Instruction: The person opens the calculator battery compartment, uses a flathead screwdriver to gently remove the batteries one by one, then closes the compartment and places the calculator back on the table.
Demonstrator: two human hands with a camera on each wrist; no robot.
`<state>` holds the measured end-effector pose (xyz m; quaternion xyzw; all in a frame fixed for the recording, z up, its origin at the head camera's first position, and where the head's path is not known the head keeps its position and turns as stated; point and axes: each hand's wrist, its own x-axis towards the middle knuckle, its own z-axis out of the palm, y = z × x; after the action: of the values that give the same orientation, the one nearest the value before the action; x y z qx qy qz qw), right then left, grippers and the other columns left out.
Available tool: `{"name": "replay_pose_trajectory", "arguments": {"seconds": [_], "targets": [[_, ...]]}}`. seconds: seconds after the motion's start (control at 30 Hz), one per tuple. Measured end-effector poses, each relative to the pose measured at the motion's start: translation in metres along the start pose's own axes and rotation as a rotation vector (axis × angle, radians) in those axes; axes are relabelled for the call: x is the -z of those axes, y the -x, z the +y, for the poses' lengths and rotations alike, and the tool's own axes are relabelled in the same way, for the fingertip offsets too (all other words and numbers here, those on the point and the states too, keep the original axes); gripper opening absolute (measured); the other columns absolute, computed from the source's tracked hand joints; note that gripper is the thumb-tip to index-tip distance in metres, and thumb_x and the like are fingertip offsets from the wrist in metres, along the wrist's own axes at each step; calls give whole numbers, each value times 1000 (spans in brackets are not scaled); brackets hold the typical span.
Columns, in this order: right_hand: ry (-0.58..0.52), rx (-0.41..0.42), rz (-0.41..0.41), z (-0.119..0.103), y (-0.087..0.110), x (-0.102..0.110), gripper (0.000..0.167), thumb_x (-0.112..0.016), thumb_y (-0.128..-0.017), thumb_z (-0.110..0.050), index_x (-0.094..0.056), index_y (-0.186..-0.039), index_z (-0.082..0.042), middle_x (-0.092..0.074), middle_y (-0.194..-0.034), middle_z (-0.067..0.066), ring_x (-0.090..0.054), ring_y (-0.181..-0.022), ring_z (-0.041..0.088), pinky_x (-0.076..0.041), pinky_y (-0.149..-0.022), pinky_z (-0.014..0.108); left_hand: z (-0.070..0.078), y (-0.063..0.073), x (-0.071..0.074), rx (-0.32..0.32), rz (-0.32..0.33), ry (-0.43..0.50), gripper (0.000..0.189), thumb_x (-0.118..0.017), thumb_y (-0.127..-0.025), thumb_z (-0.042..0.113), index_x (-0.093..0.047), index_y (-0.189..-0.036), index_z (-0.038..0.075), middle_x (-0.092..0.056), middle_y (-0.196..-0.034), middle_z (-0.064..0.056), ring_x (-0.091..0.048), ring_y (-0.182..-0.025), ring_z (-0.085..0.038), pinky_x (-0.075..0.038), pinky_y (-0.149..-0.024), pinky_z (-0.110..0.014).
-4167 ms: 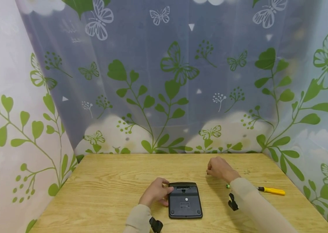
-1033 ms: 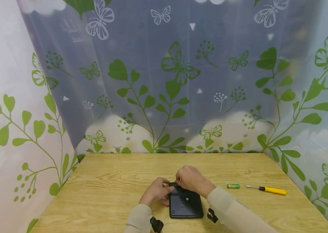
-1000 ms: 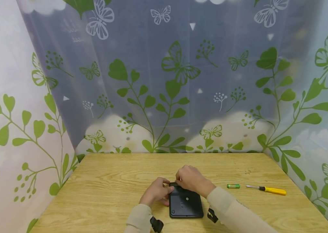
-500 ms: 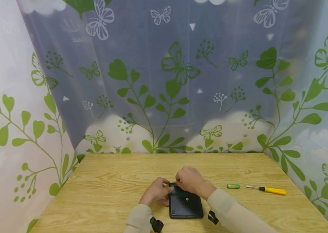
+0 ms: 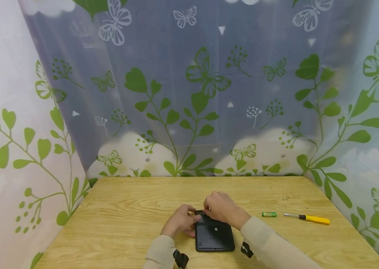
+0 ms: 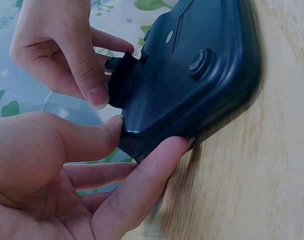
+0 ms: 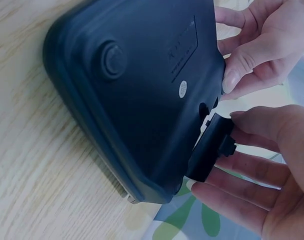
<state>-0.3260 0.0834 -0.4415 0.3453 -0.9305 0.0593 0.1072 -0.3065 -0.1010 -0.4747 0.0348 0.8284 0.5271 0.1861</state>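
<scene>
A black calculator (image 5: 214, 239) lies face down on the wooden table, its back with round feet and a small pale sticker upward. My left hand (image 5: 180, 221) grips its far left corner, thumb on top and fingers along the side. At the far edge, my right hand (image 5: 222, 207) pinches the small black battery cover (image 7: 209, 150) between thumb and fingers. In the right wrist view this cover stands tilted at the battery opening, its clip facing outward. Seen from the left wrist, the cover (image 6: 123, 80) is close against the calculator's edge. The compartment's inside is hidden.
Right of the calculator, a green battery (image 5: 269, 214) lies on the table (image 5: 125, 209). Beside it is a screwdriver (image 5: 314, 219) with a yellow handle. A curtain (image 5: 162, 123) printed with leaves and butterflies hangs behind the table and along both sides.
Since about four seconds ago, my right hand has come left from the table's right side to the calculator's far edge, uncovering the battery. In the last second, both hands stay nearly still.
</scene>
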Motion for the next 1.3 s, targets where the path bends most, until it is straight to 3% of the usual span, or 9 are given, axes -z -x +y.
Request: {"name": "replay_pose_trajectory", "arguments": {"seconds": [0.5, 1.0, 1.3], "targets": [[-18, -17, -14, 0, -4, -2, 15, -79, -92, -19, -81, -77, -15, -74, -73, -3, -65, -63, 12, -57, -56, 26, 1, 0, 1, 7, -2, 5, 49, -66, -102, 16, -51, -144, -5, -67, -96, -16, -71, -76, -23, -66, -60, -35], [36, -2, 25, -3, -4, -4, 26, -79, -90, -16, -73, -65, -15, -64, -61, -4, -53, -54, 8, -45, -51, 23, -1, -1, -1, 0, 7, 5, 47, -66, -102, 15, -52, -143, -6, -67, -92, -16, -70, -72, -22, -65, -57, -34], [23, 25, 0, -6, -3, -5, 28, -80, -90, -17, -71, -64, -16, -61, -58, -6, -48, -53, 6, -43, -50, 21, -2, -2, -1, -8, 5, 15, 47, -65, -102, 13, -51, -143, -7, -67, -92, -16, -69, -72, -21, -65, -57, -34]]}}
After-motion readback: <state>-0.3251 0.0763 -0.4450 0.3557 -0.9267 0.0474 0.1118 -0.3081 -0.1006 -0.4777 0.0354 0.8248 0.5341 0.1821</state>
